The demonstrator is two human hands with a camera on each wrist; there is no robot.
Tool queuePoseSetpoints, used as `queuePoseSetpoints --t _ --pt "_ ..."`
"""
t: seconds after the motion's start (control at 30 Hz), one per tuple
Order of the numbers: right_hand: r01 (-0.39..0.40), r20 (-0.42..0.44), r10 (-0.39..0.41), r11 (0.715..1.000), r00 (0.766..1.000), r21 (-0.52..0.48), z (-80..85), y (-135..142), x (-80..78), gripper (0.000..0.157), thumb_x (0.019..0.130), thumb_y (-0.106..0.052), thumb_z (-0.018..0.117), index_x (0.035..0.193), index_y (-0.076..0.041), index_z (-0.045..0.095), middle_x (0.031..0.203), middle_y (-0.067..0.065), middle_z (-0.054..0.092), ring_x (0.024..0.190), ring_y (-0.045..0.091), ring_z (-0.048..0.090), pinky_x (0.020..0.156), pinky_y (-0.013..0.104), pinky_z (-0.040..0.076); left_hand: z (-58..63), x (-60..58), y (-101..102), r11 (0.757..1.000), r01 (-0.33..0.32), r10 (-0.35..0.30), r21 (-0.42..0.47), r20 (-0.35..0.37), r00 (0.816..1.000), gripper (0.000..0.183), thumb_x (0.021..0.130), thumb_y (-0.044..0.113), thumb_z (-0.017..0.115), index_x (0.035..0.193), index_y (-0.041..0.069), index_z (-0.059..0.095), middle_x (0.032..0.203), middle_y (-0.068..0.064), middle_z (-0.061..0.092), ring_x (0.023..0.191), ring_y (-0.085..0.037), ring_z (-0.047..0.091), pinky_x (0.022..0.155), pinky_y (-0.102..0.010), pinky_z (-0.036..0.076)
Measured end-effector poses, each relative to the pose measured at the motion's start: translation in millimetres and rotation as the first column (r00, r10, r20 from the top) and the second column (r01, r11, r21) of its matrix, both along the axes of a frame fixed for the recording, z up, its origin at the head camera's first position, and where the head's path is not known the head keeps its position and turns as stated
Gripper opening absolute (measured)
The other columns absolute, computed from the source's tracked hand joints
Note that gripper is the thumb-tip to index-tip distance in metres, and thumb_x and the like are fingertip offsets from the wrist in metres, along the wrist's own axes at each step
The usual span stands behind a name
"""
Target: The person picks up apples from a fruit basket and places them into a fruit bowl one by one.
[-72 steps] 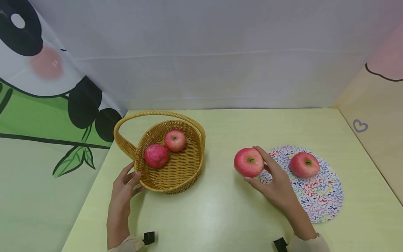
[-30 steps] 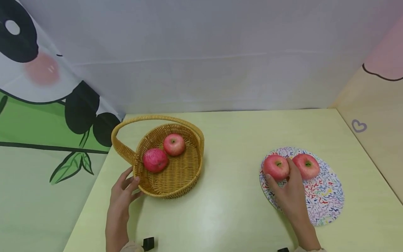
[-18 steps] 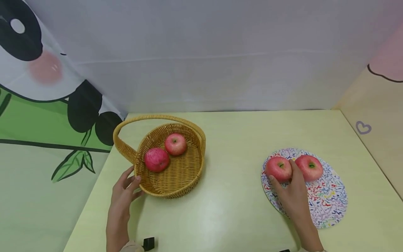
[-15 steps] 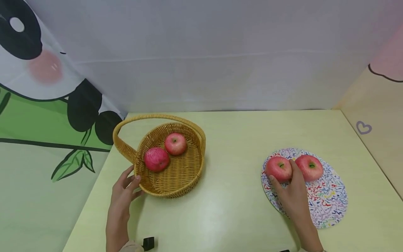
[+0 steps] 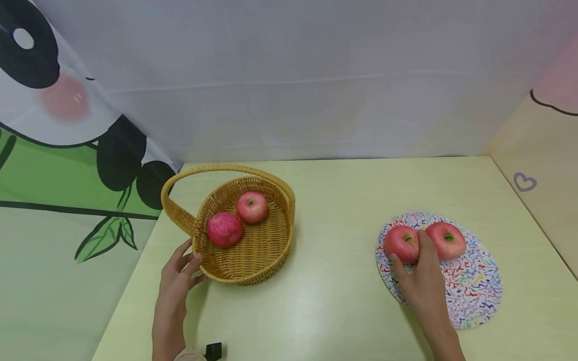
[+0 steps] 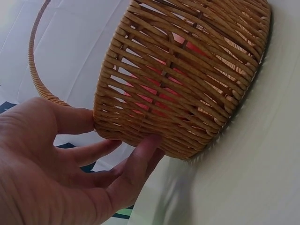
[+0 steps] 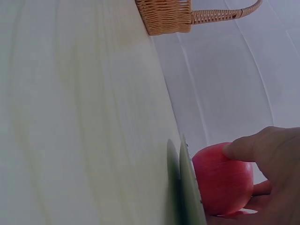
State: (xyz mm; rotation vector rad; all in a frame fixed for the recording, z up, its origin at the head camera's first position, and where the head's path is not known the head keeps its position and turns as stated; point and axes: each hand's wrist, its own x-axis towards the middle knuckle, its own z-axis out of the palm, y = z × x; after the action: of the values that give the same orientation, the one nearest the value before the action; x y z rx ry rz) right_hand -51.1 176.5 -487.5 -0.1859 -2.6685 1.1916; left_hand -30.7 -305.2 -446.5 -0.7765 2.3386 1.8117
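Note:
In the head view my left hand (image 5: 177,278) holds the near left side of a wicker basket (image 5: 266,268). The left wrist view shows its fingertips against the weave of the basket (image 6: 173,84). Inside lie a dark pink fruit, ridged or wrapped-looking (image 5: 224,229), and a red apple (image 5: 252,207). On the right, my right hand (image 5: 422,286) grips another apple (image 5: 399,244) between thumb and fingers, at the left part of a patterned round plate (image 5: 474,296). A further apple (image 5: 446,240) sits close to its right. The hand hides part of the plate.
The basket's tall arched handle (image 5: 226,168) leans toward the back left. A pale table (image 5: 325,301) lies between basket and plate. A white cloth wall (image 5: 316,100) stands behind, with printed cloth on the left and a cream panel (image 5: 542,200) on the right.
My right hand has carried its apple rightward from over the table onto the plate, beside the other apple. Over the last second it has stayed there. My left hand remains at the basket.

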Motion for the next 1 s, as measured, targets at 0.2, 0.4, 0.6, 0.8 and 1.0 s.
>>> queuePoseSetpoints --t 0.2,0.4,0.6,0.8,1.0 --pt "-0.004 -0.004 0.004 1.000 1.000 0.025 1.0 0.2 2.9 0.088 0.094 -0.015 0.077 0.163 -0.003 0.025 0.158 0.026 0.040 0.141 0.047 0.042 0.109 0.074 0.040 -0.7 1.2 -0.7 1.000 -0.001 0.001 -0.008 0.010 1.000 0.060 0.111 0.028 0.049 0.167 0.028 0.026 0.161 -0.015 0.040 0.094 0.007 0.062 0.081 -0.020 0.058" --pt "-0.014 0.011 0.013 0.999 1.000 0.052 4.3 1.1 4.3 0.090 0.094 -0.017 0.077 0.164 -0.005 0.023 0.159 0.026 0.038 0.141 0.048 0.042 0.107 0.076 0.040 -1.7 0.9 -1.3 1.000 0.000 0.000 -0.004 0.005 1.000 0.060 0.111 0.029 0.049 0.167 0.028 0.027 0.160 -0.014 0.040 0.095 0.007 0.062 0.082 -0.021 0.058" --pt "-0.027 -0.014 0.028 0.998 1.000 0.057 7.7 2.1 5.5 0.086 0.095 -0.017 0.075 0.164 -0.006 0.024 0.161 0.026 0.037 0.145 0.048 0.039 0.107 0.077 0.039 -1.2 0.5 -1.8 1.000 -0.002 0.002 0.011 0.006 1.000 0.061 0.111 0.028 0.049 0.167 0.028 0.026 0.161 -0.014 0.040 0.095 0.006 0.062 0.081 -0.020 0.058" --pt "-0.033 -0.043 0.035 0.998 0.998 0.050 15.2 2.4 11.2 0.081 0.096 -0.013 0.073 0.162 -0.003 0.027 0.154 0.026 0.041 0.133 0.043 0.046 0.102 0.070 0.046 -1.1 -0.1 -0.6 1.000 -0.002 0.002 0.015 0.004 1.000 0.061 0.111 0.028 0.049 0.167 0.028 0.025 0.162 -0.014 0.039 0.095 0.006 0.063 0.082 -0.020 0.058" --pt "0.006 -0.076 -0.001 0.998 0.997 0.067 22.8 2.3 14.4 0.077 0.093 -0.009 0.076 0.158 -0.005 0.034 0.145 0.020 0.049 0.119 0.035 0.053 0.093 0.034 0.047 -1.9 -1.0 -1.0 1.000 0.000 0.000 0.011 0.006 1.000 0.061 0.111 0.029 0.049 0.167 0.028 0.025 0.162 -0.014 0.039 0.095 0.007 0.062 0.081 -0.019 0.057"
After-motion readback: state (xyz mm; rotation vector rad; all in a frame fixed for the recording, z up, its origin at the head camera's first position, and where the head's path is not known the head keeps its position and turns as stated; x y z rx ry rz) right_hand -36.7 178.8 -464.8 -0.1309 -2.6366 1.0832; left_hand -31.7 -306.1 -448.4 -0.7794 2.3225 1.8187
